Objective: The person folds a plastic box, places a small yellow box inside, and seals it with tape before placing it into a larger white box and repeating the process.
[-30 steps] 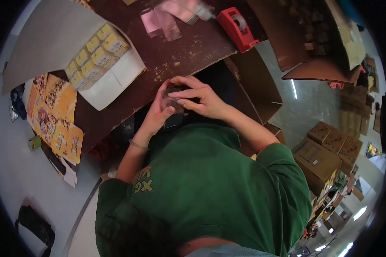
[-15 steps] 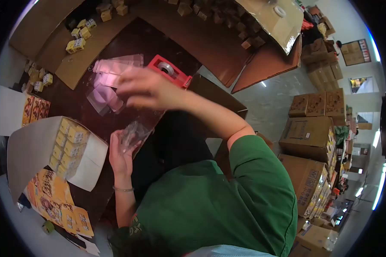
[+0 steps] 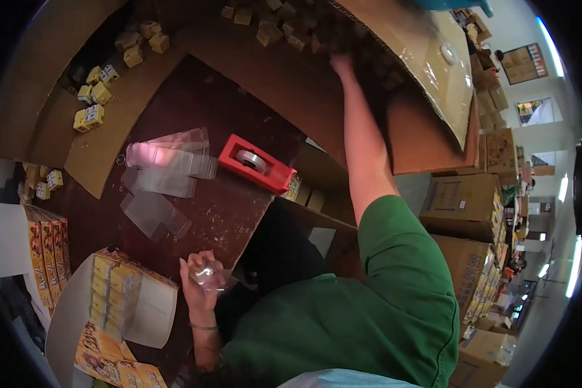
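My left hand (image 3: 199,291) holds a clear plastic box (image 3: 213,277) over the table's front edge, its fingers curled round it. At the back, my right hand (image 3: 343,61) reaches into a large cardboard box (image 3: 284,97) among small kraft-coloured boxes (image 3: 296,43). Its fingers are hidden in shadow, so I cannot make out what it grips. Flat clear plastic sleeves (image 3: 165,169) lie spread on the dark red table (image 3: 226,226). Beside them stands a red tape dispenser (image 3: 255,163) with a roll of clear tape.
An open display carton (image 3: 152,310) at the lower left holds rows of small yellow boxes (image 3: 113,284). More yellow boxes (image 3: 94,116) lie on a cardboard flap (image 3: 119,136). Orange printed cartons (image 3: 47,249) stand at left. Large cartons (image 3: 462,204) are stacked at right.
My right hand has moved from over the plastic sleeves to inside the large cardboard box at the back. My left hand still holds the clear plastic box. The view has shifted.
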Tool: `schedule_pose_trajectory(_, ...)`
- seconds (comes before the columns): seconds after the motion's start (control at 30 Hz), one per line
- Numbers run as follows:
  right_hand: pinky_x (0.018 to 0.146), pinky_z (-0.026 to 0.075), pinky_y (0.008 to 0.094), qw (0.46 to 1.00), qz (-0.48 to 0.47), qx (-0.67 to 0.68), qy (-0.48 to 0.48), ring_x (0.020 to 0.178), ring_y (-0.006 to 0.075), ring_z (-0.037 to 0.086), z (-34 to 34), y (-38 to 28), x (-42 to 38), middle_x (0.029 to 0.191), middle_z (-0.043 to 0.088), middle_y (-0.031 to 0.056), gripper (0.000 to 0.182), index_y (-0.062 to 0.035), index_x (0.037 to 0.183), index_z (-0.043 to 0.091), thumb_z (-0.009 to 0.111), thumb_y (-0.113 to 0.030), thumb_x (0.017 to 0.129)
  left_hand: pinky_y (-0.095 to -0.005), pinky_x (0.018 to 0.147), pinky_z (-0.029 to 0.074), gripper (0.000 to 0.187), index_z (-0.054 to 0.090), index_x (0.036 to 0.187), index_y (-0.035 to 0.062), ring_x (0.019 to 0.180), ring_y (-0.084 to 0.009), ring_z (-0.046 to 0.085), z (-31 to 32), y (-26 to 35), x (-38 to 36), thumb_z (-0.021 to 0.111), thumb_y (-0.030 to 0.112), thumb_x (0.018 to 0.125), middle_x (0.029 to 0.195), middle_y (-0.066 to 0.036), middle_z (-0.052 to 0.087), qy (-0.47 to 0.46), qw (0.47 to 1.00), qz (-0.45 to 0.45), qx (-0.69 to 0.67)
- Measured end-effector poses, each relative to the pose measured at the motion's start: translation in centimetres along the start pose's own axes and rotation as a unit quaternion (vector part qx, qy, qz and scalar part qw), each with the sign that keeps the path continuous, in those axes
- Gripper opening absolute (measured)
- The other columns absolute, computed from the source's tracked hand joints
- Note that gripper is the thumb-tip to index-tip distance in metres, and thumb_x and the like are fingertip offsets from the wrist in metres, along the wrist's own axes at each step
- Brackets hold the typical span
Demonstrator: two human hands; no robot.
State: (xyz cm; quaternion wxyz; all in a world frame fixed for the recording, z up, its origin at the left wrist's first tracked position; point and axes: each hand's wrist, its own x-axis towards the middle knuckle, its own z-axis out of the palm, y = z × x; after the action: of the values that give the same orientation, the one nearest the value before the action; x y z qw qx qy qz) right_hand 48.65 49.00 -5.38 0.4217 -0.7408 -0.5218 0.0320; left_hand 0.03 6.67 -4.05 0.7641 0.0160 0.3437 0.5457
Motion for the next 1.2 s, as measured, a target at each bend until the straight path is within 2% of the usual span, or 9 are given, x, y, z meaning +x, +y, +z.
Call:
schedule_pose_trajectory(0.1, 0.107, 0.040, 0.0435, 0.993, 0.017, 0.025, -0.110, 0.132, 0.0379, 0.047, 0.0, -4.2, 3.6, 0.140, 0.052, 0.0232, 0.068, -0.0027, 0.139, 0.049, 0.070, -0.037, 0.085, -0.0352, 0.053, 0.055, 0.044, 0.049, 0.092, 0.0084, 0.084, -0.0288, 0.061, -2.0, 0.5, 1.1, 0.042, 0.051, 0.102, 0.101, -0.012, 0.053, -0.056, 0.998, 0.002, -0.038)
schedule_pose_trajectory(0.23, 0.113, 0.034, 0.0393, 0.993, -0.059, 0.044, -0.094, 0.142, 0.0324, 0.034, 4.0, 9.1, 15.8, 0.155, 0.034, 0.0171, 0.063, -0.0082, 0.148, 0.039, 0.051, -0.044, 0.098, -0.0392, 0.050, 0.056, 0.041, 0.049, 0.090, 0.0094, 0.085, -0.0320, 0.060, -4.2, 0.4, 1.8, 0.047, 0.049, 0.099, 0.098, -0.013, 0.051, -0.137, 0.982, -0.007, -0.130)
schedule_pose_trajectory(0.27, 0.112, 0.035, 0.0397, 0.966, 0.116, -0.011, -0.231, 0.139, 0.0316, 0.037, 5.3, 10.2, 19.5, 0.153, 0.037, 0.0173, 0.061, -0.0084, 0.148, 0.040, 0.050, -0.043, 0.099, -0.0407, 0.052, 0.056, 0.041, 0.050, 0.093, 0.0073, 0.087, -0.0333, 0.059, -4.4, 0.4, 1.9, 0.045, 0.047, 0.101, 0.102, -0.015, 0.051, -0.160, 0.976, -0.004, -0.151)
schedule_pose_trajectory(0.37, 0.105, 0.040, 0.0393, 0.988, 0.001, -0.035, -0.148, 0.129, 0.0298, 0.046, 4.7, 2.3, 10.5, 0.144, 0.046, 0.0171, 0.054, -0.0077, 0.143, 0.046, 0.052, -0.038, 0.099, -0.0428, 0.054, 0.056, 0.041, 0.051, 0.096, 0.0051, 0.091, -0.0347, 0.057, -4.3, 0.1, 1.6, 0.044, 0.045, 0.101, 0.104, -0.016, 0.051, -0.186, 0.966, -0.002, -0.179)
schedule_pose_trajectory(0.6, 0.091, 0.049, 0.0372, 0.966, -0.046, 0.032, -0.251, 0.108, 0.0261, 0.063, 0.9, -8.6, -0.8, 0.125, 0.064, 0.0152, 0.036, -0.0060, 0.130, 0.059, 0.056, -0.023, 0.098, -0.0394, 0.050, 0.054, 0.038, 0.050, 0.090, 0.0097, 0.086, -0.0304, 0.059, -4.4, -0.1, 1.8, 0.048, 0.047, 0.097, 0.097, -0.012, 0.051, -0.164, 0.976, -0.026, -0.143)
schedule_pose_trajectory(0.8, 0.096, 0.048, 0.0338, 0.936, -0.041, -0.031, -0.347, 0.113, 0.0239, 0.062, -6.5, -14.0, -4.5, 0.120, 0.067, 0.0122, 0.037, -0.0090, 0.126, 0.063, 0.062, -0.006, 0.089, -0.0389, 0.056, 0.055, 0.035, 0.048, 0.090, 0.0106, 0.088, -0.0280, 0.056, -3.5, 0.4, 1.7, 0.049, 0.045, 0.097, 0.096, -0.010, 0.050, -0.129, 0.983, -0.059, -0.116)
schedule_pose_trajectory(0.83, 0.097, 0.049, 0.0363, 0.931, -0.182, -0.101, -0.300, 0.112, 0.0278, 0.062, -5.4, -11.2, -5.0, 0.123, 0.065, 0.0132, 0.039, -0.0108, 0.126, 0.063, 0.062, -0.006, 0.088, -0.0385, 0.060, 0.055, 0.035, 0.048, 0.090, 0.0108, 0.089, -0.0271, 0.056, -4.0, 0.1, 2.1, 0.048, 0.045, 0.098, 0.097, -0.010, 0.050, -0.147, 0.981, -0.052, -0.117)
schedule_pose_trajectory(1.07, 0.112, 0.037, 0.0418, 0.891, -0.279, -0.116, -0.339, 0.135, 0.0334, 0.043, -2.0, -15.5, -11.0, 0.143, 0.050, 0.0120, 0.058, -0.0154, 0.135, 0.056, 0.071, -0.021, 0.079, -0.0374, 0.066, 0.055, 0.034, 0.051, 0.092, 0.0115, 0.089, -0.0253, 0.056, -3.4, 0.7, 2.2, 0.044, 0.044, 0.101, 0.100, -0.008, 0.053, -0.180, 0.979, -0.039, -0.084)
schedule_pose_trajectory(1.2, 0.111, 0.038, 0.0429, 0.887, -0.361, -0.189, -0.219, 0.137, 0.0329, 0.040, 2.6, -13.2, -11.6, 0.145, 0.047, 0.0119, 0.063, -0.0139, 0.135, 0.052, 0.073, -0.028, 0.077, -0.0371, 0.059, 0.053, 0.033, 0.050, 0.096, 0.0119, 0.092, -0.0264, 0.057, -3.8, 0.3, 2.7, 0.043, 0.044, 0.101, 0.100, -0.009, 0.053, -0.191, 0.980, -0.010, -0.053)
